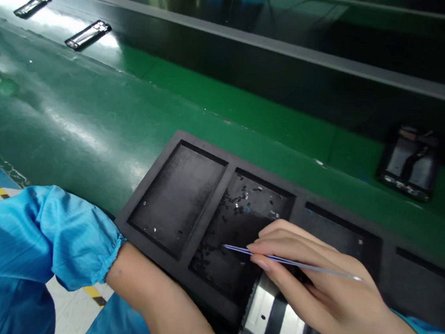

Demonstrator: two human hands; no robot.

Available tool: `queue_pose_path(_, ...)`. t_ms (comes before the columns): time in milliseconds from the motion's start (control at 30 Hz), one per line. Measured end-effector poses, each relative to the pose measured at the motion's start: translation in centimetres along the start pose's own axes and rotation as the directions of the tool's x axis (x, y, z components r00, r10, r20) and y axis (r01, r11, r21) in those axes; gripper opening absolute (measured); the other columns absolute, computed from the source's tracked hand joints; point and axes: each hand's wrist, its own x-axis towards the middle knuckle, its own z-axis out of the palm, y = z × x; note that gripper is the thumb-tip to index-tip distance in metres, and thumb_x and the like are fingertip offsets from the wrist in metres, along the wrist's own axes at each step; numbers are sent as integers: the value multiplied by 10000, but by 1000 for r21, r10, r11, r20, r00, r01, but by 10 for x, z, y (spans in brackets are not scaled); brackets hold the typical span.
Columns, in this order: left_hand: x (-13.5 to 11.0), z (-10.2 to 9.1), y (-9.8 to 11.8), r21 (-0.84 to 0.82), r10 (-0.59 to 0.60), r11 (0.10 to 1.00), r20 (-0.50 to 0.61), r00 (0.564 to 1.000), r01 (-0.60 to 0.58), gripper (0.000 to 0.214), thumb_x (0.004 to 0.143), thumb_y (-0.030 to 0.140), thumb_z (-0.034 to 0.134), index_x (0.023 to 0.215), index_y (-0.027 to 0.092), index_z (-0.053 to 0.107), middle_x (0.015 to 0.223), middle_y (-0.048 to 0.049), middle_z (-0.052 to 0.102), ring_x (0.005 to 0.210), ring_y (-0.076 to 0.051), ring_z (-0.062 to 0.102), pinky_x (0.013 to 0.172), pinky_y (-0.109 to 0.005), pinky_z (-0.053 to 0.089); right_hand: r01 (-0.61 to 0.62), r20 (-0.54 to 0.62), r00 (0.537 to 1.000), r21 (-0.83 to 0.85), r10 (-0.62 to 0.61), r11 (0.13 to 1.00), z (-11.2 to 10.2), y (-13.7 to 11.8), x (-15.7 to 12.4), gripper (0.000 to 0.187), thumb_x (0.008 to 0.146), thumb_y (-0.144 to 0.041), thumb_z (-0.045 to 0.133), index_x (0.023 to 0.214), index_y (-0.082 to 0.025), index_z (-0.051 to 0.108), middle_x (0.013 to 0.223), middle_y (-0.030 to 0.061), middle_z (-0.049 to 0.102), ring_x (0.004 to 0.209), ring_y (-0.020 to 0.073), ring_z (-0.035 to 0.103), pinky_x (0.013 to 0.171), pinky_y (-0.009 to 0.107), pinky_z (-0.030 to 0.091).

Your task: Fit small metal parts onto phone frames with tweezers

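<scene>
My right hand (313,286) is closed in a pinch on thin metal tweezers (238,250). Their tip points left over the middle compartment of a black foam tray (154,181), which holds several tiny dark and shiny parts (242,203). Just under this hand lies an opened phone body (274,319) with white and black inner parts. My left forearm (155,297), in a blue sleeve, reaches toward the phone body. The left hand itself is hidden beneath the phone and my right hand. The tray's left compartment (178,194) is nearly bare.
Beyond the tray runs a green conveyor belt (94,107). It carries one phone body (409,161) at the right and two more (88,34) (32,5) at the far left. A grey rail (296,51) runs behind the belt. Pale floor with yellow-black tape (94,294) shows at lower left.
</scene>
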Motion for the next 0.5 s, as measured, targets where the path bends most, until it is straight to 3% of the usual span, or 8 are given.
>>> queue_pose_path(100, 2, 7, 4, -65, 59, 996, -52, 997, -62, 538, 994, 614, 349, 1474, 416, 491, 1400, -34, 521, 1323, -309, 510, 1013, -582, 536, -12, 0, 1000, 8, 12, 1000, 1, 0, 0, 228, 952, -51, 576, 1102, -209, 642, 866, 49, 667, 782, 204, 632, 619, 331, 517)
queue_pose_path(267, 2, 10, 12, -144, 93, 984, -95, 991, -106, 591, 941, 587, 383, 1452, 338, 544, 1374, -59, 548, 1307, -322, 528, 1009, -577, 551, -14, -12, 1000, 27, 14, 1000, 2, 1, -1, 218, 950, -42, 563, 1083, -209, 605, 844, 44, 640, 749, 194, 602, 606, 331, 499)
queue_pose_path(500, 2, 14, 14, -218, 81, 971, -86, 993, -98, 609, 918, 624, 355, 1388, 327, 602, 1308, -61, 586, 1246, -304, 579, 896, -531, 606, -12, 18, 1000, 9, 12, 1000, 1, 0, 5, 213, 954, -63, 561, 1100, -201, 630, 883, 64, 656, 808, 211, 628, 648, 336, 539)
